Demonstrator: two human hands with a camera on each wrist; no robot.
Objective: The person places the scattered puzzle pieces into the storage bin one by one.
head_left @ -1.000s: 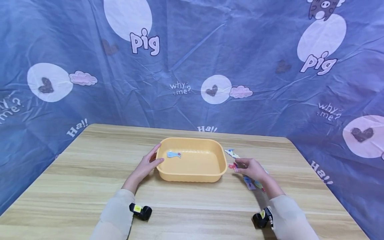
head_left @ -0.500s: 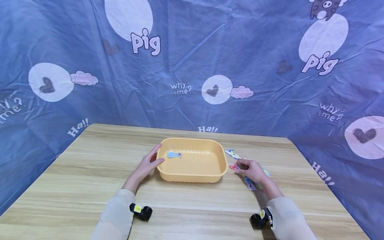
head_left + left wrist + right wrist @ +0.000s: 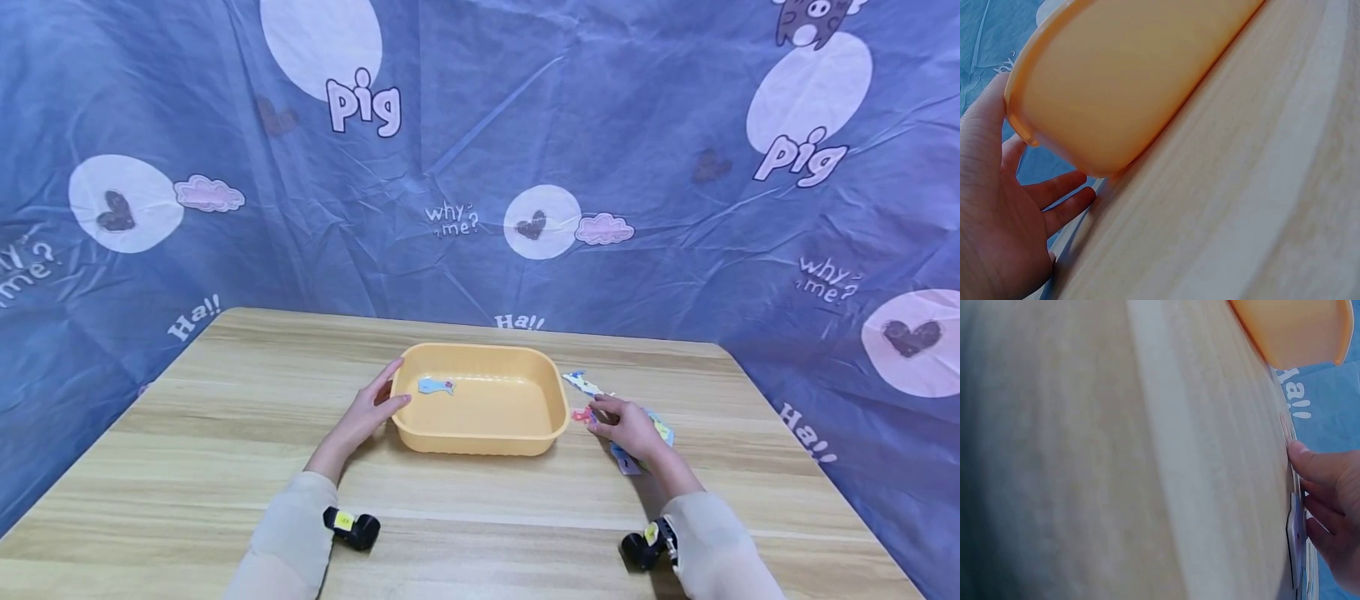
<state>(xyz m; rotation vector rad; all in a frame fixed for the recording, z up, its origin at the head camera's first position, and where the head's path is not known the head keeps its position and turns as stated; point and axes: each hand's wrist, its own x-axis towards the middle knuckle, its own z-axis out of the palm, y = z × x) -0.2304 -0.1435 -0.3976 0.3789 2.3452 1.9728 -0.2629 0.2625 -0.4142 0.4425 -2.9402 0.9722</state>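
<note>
Pale yellow, smooth and slightly glossy, a rounded rectangular basin (image 3: 476,445) stands on the wood-grain table (image 3: 480,533), with creased blue fabric (image 3: 465,283) behind. A flat blue cutout (image 3: 435,386) with a reddish spot at its right end lies inside it, towards the left. The hands are well apart. The left hand (image 3: 369,414) holds the basin's left end, its thumb over the rim and its fingers against the outer wall. The right hand (image 3: 628,427) is just beyond the basin's right side, thumb and forefinger bent around a small, irregular red cutout (image 3: 582,415); whether they pinch it I cannot tell. That piece lies between the basin and the right hand. More thin, irregular pieces lie around this hand: a pale patterned strip (image 3: 582,383) on the far side, a yellow-and-blue piece (image 3: 663,427) to the right, and a bluish piece (image 3: 626,461) on the near side, partly hidden.
</note>
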